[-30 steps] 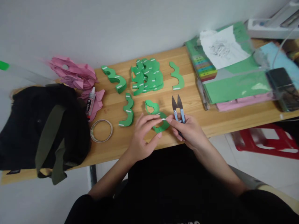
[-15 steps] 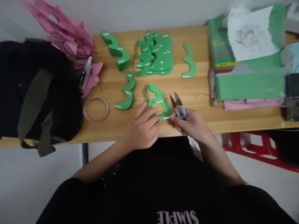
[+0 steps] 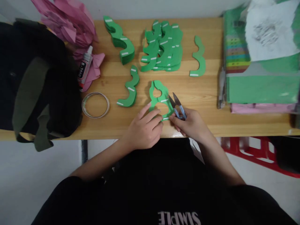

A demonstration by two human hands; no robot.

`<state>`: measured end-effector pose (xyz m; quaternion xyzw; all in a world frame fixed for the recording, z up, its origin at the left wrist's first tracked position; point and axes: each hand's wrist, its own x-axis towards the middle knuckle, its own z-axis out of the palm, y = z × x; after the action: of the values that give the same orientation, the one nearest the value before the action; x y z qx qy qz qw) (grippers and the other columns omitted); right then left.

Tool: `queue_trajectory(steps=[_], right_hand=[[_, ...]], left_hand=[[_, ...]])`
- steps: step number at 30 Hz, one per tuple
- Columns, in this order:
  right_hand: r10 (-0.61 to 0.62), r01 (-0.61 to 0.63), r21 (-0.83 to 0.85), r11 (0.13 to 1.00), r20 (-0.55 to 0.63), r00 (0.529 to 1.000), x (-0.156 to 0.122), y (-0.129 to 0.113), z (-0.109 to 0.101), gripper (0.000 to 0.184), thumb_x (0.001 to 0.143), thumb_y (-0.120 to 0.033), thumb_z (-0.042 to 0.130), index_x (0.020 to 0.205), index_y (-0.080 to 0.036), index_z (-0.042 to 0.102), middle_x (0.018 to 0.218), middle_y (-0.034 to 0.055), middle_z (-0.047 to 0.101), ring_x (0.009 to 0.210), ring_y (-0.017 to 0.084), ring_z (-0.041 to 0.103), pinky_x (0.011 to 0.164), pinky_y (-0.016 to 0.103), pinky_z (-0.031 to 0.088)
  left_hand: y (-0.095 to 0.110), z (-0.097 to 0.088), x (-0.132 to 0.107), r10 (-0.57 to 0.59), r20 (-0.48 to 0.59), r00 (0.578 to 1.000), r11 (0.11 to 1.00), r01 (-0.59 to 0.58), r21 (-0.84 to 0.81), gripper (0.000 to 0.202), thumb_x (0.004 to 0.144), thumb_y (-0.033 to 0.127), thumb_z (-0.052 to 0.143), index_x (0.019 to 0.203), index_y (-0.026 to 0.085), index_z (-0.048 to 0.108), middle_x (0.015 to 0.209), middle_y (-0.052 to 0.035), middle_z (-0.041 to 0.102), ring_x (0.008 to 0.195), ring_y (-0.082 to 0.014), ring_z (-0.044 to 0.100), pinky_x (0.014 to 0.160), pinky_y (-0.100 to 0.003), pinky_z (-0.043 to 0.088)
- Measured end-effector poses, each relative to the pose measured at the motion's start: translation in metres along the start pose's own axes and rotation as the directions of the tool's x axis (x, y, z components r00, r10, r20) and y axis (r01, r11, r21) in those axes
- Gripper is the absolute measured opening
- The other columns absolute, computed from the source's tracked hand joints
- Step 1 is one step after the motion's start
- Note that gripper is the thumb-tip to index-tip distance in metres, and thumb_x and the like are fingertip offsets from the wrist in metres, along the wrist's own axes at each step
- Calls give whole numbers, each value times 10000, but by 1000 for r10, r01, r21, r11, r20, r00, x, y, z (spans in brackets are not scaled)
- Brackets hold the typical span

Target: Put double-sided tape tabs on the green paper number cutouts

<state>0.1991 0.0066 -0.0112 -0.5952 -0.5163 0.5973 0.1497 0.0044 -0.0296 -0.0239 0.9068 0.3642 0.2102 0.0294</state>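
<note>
A green paper cutout [image 3: 167, 105] with wavy edges and white strips lies on the wooden table in front of me, some of its pieces overlapping. My left hand [image 3: 147, 126] rests at its lower left with spread fingers on its edge. In my right hand [image 3: 191, 123] is a pair of thread snips [image 3: 180, 110] with blue handles, the dark blades apart and pointing away from me. The right thumb and fingertip meet the cutout's lower right corner. What the lower fingers do is hidden.
More wavy green cutouts lie beyond: a stack [image 3: 127, 50], a smaller pile [image 3: 132, 89], a heap [image 3: 164, 50] and a single piece [image 3: 200, 57]. At left are a tape roll [image 3: 107, 107], a glue tube [image 3: 84, 67], pink paper [image 3: 79, 23] and a dark bag [image 3: 44, 87]. Packaged paper [image 3: 261, 89] lies right.
The right fingertips and snips have come closer to the cutout's lower right corner, and its right part is shifted and lifted a little. The camera view has moved slightly.
</note>
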Motion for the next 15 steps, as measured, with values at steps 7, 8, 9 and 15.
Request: queue_trajectory(steps=[7,8,9,15], right_hand=[[50,-51,32,998,42,998,1,-4,-2,194,796,-234,599,678,-207,447,385,-106,446,270,38,349,273,158,269],[49,-51,30,998,40,998,1,-4,-2,190,793,-234,603,680,-205,452,386,-106,448,272,37,350,275,157,271],[50,-51,25,998,34,998,1,-4,-2,185,791,-239,604,684,-205,457,387,-106,450,272,38,352,275,158,274],[-10,7,-64,998,-39,999,1,0,2,183,771,-270,614,675,-203,474,409,-95,469,288,43,376,302,173,306]], left_hand=[[0,2,-2,-4,-24,1000,1000,4,-5,142,863,185,528,885,152,665,983,-43,727,1084,-236,617,1099,-492,394],[0,2,-2,-4,-28,1000,1000,4,-6,138,861,182,531,881,150,664,980,-44,727,1079,-235,618,1098,-490,395],[0,2,-2,-3,-31,1000,1000,3,-9,134,860,180,535,883,146,663,979,-45,727,1078,-235,619,1096,-490,395],[-2,5,-5,-7,-27,1000,1000,7,-18,165,858,183,541,957,134,663,1005,-49,724,1090,-239,611,1103,-498,378]])
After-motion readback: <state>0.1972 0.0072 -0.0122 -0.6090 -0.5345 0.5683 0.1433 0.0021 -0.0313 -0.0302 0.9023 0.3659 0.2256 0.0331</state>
